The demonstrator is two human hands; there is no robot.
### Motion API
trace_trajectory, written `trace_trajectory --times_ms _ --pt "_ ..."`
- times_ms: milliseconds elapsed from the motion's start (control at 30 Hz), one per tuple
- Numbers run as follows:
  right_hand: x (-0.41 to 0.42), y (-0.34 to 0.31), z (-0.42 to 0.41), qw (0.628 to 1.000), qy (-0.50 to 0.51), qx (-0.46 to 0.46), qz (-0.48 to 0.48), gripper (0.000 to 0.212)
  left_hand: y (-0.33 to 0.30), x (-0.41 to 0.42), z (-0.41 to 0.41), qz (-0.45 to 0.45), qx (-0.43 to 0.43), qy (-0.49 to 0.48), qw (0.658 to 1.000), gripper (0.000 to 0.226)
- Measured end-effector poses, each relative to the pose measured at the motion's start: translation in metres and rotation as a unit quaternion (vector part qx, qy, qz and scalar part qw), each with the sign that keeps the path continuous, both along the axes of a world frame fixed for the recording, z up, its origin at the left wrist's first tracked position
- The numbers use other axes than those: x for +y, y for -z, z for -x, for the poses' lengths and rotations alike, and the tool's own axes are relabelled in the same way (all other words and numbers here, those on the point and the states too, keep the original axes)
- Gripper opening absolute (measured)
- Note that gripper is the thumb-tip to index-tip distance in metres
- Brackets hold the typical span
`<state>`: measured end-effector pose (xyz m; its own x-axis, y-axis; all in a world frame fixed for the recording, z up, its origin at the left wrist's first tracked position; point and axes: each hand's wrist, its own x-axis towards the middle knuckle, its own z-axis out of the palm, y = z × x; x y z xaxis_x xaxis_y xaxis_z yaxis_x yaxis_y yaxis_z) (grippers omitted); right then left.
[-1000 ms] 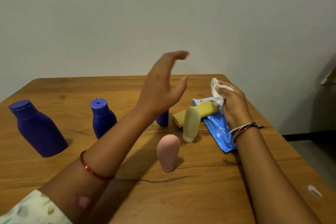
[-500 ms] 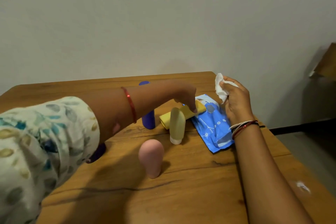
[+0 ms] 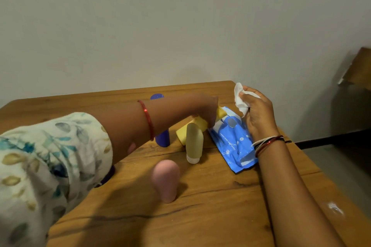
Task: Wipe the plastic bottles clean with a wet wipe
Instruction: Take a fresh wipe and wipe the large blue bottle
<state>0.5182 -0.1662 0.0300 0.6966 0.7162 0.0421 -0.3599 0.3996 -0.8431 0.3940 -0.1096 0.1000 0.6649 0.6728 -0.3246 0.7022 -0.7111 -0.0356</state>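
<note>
My left hand reaches across the wooden table and grips a yellow bottle that lies on its side. In my raised right hand I hold a crumpled white wet wipe, above a blue wipes packet. A pale cream bottle stands cap-down in front of the yellow one. A pink bottle stands nearer to me. A blue bottle stands behind my left forearm, partly hidden.
My left sleeve and arm cover the table's left part; a sliver of another dark blue bottle shows under the sleeve. A grey wall rises just behind the table. The table's right edge drops to the floor, with a wooden piece at far right.
My left hand came down from mid-air and reached right to the yellow bottle, then closed on it. The view shifted right, so the left blue bottles are covered. My right hand kept the wipe.
</note>
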Motion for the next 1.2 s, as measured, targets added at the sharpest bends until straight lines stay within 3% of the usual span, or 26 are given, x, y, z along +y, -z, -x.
trace_trajectory --times_ms 233,433,700,1200 --pt "0.002 0.005 -0.001 0.999 0.005 -0.034 0.032 0.014 -0.031 0.007 0.022 0.011 -0.13 -0.019 0.991 0.089" --pt "0.006 0.008 0.006 0.998 -0.023 -0.038 0.032 0.016 -0.024 0.011 0.042 0.001 -0.15 -0.03 0.988 0.088" --pt "0.004 0.006 0.018 0.989 -0.02 -0.108 0.095 0.016 -0.018 0.017 0.055 0.015 -0.172 -0.038 0.984 0.082" --pt "-0.001 0.002 0.025 0.989 -0.03 -0.098 0.11 0.016 -0.027 0.028 0.066 0.03 -0.151 -0.031 0.988 0.071"
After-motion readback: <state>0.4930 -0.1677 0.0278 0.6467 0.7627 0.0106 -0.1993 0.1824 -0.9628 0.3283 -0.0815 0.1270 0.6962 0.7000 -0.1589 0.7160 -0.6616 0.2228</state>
